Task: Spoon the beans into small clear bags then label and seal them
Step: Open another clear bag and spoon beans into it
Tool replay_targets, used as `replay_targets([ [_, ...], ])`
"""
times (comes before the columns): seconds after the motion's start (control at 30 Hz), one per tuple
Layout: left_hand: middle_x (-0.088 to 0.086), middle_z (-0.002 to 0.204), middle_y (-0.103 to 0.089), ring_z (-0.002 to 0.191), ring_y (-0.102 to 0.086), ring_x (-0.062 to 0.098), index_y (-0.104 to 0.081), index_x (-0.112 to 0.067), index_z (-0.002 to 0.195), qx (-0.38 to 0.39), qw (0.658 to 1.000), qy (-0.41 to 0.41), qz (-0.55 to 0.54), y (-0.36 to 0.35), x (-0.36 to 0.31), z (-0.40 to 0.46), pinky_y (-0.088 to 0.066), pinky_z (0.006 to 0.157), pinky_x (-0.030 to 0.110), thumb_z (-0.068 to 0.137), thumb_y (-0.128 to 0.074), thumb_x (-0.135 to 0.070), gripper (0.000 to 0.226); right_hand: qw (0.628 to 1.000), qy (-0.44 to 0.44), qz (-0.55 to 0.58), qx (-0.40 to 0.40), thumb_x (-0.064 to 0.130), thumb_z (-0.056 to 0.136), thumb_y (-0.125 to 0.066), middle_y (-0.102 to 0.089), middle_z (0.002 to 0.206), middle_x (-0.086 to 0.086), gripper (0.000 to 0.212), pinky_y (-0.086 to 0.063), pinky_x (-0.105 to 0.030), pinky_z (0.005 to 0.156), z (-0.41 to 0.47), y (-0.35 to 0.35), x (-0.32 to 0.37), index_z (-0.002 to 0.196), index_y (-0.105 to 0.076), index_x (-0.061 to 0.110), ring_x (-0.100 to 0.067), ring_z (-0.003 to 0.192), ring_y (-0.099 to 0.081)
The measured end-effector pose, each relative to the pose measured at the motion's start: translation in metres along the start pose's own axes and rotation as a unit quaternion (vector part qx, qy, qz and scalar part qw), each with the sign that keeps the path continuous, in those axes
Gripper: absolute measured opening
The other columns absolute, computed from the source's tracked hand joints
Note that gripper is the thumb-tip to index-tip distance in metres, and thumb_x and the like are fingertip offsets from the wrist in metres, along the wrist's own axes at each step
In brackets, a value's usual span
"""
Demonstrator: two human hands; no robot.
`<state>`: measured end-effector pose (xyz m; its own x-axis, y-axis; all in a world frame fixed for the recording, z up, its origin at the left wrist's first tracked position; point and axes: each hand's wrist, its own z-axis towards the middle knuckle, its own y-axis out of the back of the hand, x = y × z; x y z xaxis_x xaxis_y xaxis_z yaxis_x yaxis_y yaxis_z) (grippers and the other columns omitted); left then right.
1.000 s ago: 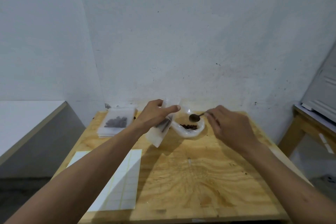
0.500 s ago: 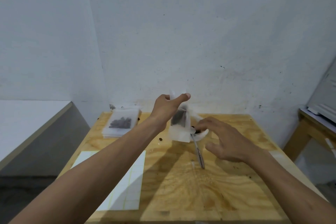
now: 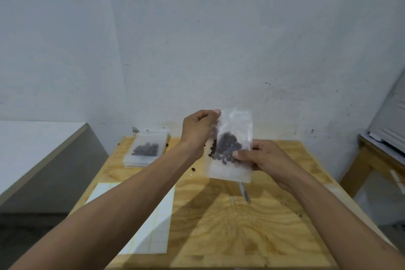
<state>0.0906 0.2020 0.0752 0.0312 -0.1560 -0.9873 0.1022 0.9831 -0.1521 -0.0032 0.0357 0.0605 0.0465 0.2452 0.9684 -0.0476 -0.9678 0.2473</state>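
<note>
A small clear bag [image 3: 230, 170] with dark beans [image 3: 225, 149] inside hangs upright above the wooden table [image 3: 252, 237]. My left hand [image 3: 198, 132] pinches its top left edge. My right hand [image 3: 266, 159] holds its right side, thumb across the front over the beans. The metal spoon [image 3: 245, 192] lies on the table just below the bag, partly hidden by it. The bowl of beans is hidden behind the bag and my hands.
A stack of flat bags, the top one filled with beans [image 3: 146, 149], lies at the table's back left. A white label sheet [image 3: 151, 226] lies at the front left under my left forearm. A few loose beans [image 3: 193, 169] dot the wood. Another table stands at the right.
My right hand put the spoon down on the table and moved up to hold the bag. My left hand lifted the bag higher and upright.
</note>
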Motion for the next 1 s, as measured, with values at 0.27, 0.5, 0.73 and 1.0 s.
replay_targets([
  [0.27,0.009,0.082,-0.079,0.068,-0.073,0.017,-0.078,-0.003,0.086,0.025,0.999,0.016,0.012,0.0,0.007,-0.007,-0.058,0.066,0.026,0.089,-0.079,-0.021,0.019,0.988,0.04,0.086,-0.121,0.022,0.086,-0.08,-0.08,0.094,-0.004,0.021,-0.061,-0.034,0.074,0.007,0.011,0.023,0.102,-0.077,0.01,-0.017,0.079,-0.076],
  [0.5,0.007,0.078,-0.078,0.069,-0.073,0.015,-0.075,-0.003,0.077,0.042,0.997,-0.023,0.062,-0.002,0.012,-0.01,-0.056,0.072,0.027,0.09,-0.079,-0.023,0.024,0.991,0.019,0.015,-0.134,0.022,0.083,-0.083,-0.079,0.086,-0.005,0.014,-0.06,-0.029,0.064,0.011,0.012,0.028,0.091,-0.08,0.011,-0.013,0.068,-0.072],
  [0.73,-0.005,0.067,-0.074,0.067,-0.071,0.008,-0.073,-0.007,0.072,0.065,0.994,-0.029,0.086,0.0,0.015,-0.012,-0.053,0.068,0.021,0.088,-0.08,-0.024,0.024,0.993,0.004,-0.028,-0.112,0.027,0.08,-0.085,-0.078,0.08,-0.003,0.016,-0.052,-0.028,0.068,0.017,0.002,0.025,0.082,-0.081,0.012,-0.014,0.07,-0.068],
  [1.0,0.008,0.083,-0.079,0.075,-0.073,0.018,-0.078,-0.004,0.078,0.072,0.994,-0.01,0.085,0.003,0.019,-0.01,-0.062,0.083,0.039,0.089,-0.079,-0.025,0.023,0.989,-0.003,-0.022,-0.145,0.02,0.077,-0.081,-0.073,0.076,-0.01,0.016,-0.047,-0.03,0.07,0.02,-0.011,0.023,0.078,-0.079,0.004,-0.017,0.072,-0.062],
])
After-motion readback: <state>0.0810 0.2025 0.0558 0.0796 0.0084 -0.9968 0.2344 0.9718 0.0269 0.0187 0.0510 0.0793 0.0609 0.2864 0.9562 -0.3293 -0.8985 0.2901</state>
